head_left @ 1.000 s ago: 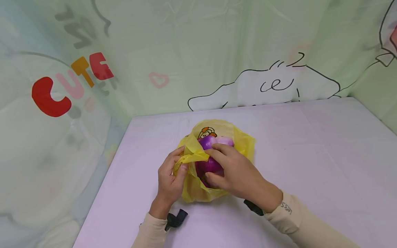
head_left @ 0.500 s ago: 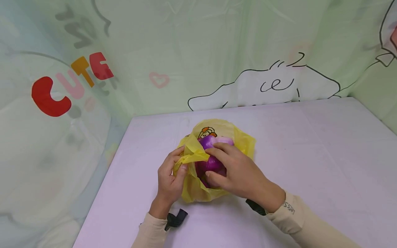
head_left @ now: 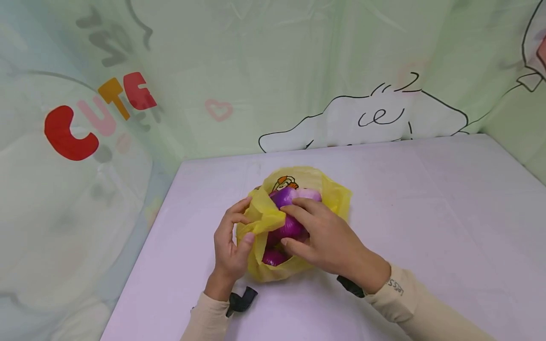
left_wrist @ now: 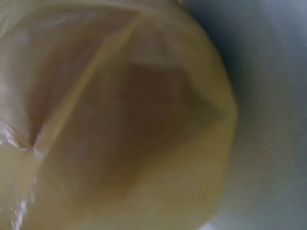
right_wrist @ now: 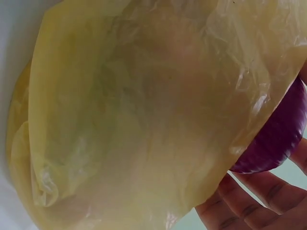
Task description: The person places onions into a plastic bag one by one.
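Observation:
A yellow plastic bag (head_left: 337, 196) stands on the table with its mouth toward me, and several purple onions show inside. My left hand (head_left: 230, 244) holds the bag's left side, thumb in front and fingers behind. My right hand (head_left: 328, 232) reaches into the mouth and grips a purple onion (head_left: 289, 228) with fingers and thumb. Another onion (head_left: 274, 257) lies low near the front rim, and one (head_left: 285, 195) is behind. In the right wrist view an onion (right_wrist: 276, 136) sits among the fingers (right_wrist: 244, 203) beyond the bag. Yellow film fills most of the left wrist view.
The table (head_left: 426, 227) has a pale lilac cover. A light green printed curtain (head_left: 213, 61) hangs behind it and at the left. Black straps (head_left: 243, 300) with small mounts are on both wrists.
My left hand has shifted slightly left and pulled the bag's rim with it, widening the front of the mouth. A lower onion now shows there. The right hand has barely moved.

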### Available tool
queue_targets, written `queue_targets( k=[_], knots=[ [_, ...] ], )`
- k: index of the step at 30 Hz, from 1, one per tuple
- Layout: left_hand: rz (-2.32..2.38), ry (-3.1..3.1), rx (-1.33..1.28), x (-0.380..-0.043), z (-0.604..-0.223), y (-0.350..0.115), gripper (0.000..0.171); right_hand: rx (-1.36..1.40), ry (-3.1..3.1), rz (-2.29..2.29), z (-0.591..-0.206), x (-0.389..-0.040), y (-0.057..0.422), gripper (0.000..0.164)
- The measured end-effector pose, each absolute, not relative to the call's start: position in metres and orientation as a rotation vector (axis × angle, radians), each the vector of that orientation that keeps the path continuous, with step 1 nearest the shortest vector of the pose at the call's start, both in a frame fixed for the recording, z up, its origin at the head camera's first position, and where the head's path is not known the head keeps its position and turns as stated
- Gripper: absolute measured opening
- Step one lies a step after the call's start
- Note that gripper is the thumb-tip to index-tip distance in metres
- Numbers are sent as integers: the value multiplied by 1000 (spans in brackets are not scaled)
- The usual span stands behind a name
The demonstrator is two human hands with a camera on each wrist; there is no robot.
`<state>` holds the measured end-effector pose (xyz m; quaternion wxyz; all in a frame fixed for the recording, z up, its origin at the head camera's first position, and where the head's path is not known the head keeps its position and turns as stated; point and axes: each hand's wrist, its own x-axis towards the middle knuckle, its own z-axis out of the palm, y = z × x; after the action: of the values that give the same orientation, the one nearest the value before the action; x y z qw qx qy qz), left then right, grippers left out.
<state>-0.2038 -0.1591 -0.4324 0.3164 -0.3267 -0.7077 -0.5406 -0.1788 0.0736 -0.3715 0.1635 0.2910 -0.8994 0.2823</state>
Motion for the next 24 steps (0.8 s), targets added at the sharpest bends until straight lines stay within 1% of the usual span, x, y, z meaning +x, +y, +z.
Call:
queue_targets(
  k=[4, 13, 17, 24],
  knots=[
    [-1426, -1825, -862, -204, -432, -159, 43, 832, -2556, 802, -372, -178, 74, 56],
    [-1429, -1766, -837, -203, -429, -163, 59, 838, -2582, 804, -370, -177, 74, 58],
    [-1427, -1767, -833, -204, -428, -165, 61, 834, -2589, 801, -369, -176, 75, 58],
    [-1420, -1756, -822, -205, -428, -167, 59, 832, -2581, 810, -370, -176, 77, 59]
  ],
)
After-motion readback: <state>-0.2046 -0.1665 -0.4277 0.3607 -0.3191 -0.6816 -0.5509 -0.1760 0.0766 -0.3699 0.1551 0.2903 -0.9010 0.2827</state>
